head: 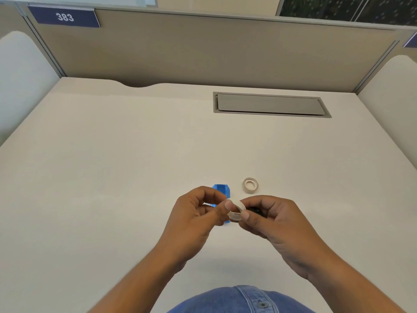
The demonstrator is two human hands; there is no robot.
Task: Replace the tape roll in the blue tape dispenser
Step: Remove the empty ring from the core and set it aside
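Observation:
A clear tape roll (236, 210) is held above the desk between both my hands. My left hand (198, 213) pinches its left side with thumb and forefinger. My right hand (268, 219) grips its right side, and a small black part (256, 210) shows under those fingers. The blue tape dispenser (222, 190) lies on the desk just behind and under my left fingers, partly hidden by them. A second tape roll (250, 185) lies flat on the desk to the right of the dispenser, untouched.
The pale desk (112, 177) is walled by beige partitions at the back and sides. A grey cable hatch (269, 105) is set into the desk at the back right. A blue "383" label (65, 17) hangs at the top left.

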